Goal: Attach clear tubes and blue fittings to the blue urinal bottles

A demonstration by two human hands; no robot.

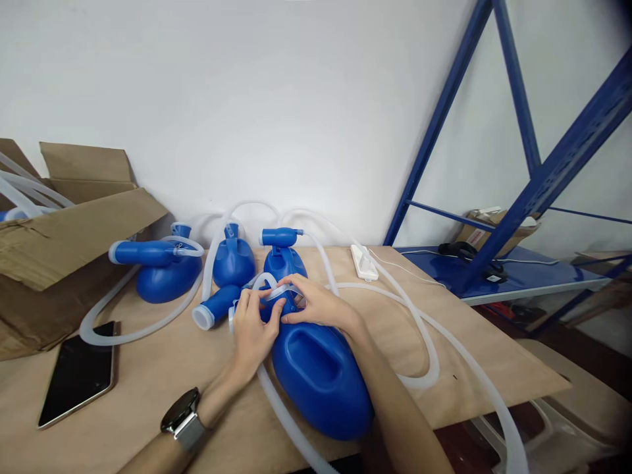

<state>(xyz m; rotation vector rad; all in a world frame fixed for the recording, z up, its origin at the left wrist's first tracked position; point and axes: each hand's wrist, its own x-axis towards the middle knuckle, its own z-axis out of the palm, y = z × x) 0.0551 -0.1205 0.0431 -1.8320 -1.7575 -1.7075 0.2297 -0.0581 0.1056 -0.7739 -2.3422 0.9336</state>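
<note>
Grip first: both hands were clenched on one thing. The left hand and right hand pinched the clear tube loop at the neck of the big blue bottle. Fingertips nearly met over the neck, and neither hand was clearly nearer.

Largest down:
- The counter, tan board, carried everything. A blue shelf rack stood to the right of it.
- An open cardboard box sat at the far left with more tubing inside.
- The big blue bottle lay on its side right in front of the person. Its long axis ran from the near counter edge away toward the wall. The fat body was nearest the person and the neck was at the far end, under the hands. The left hand came at the neck from the left. The right hand came from the right, with its forearm lying along the bottle's right flank.
- A long clear hose curled across the counter's right half and dropped off the near edge.
- Three more blue bottles lay in a row behind the hands, near the wall and apart from the grip.
- A dark phone lay flat, left of the left forearm and well apart.
- A white power strip lay behind the right hand.
- The watch was on the left wrist.

I could not tell whether the loop was already fixed to the neck, because the fingers hid the join.
</note>
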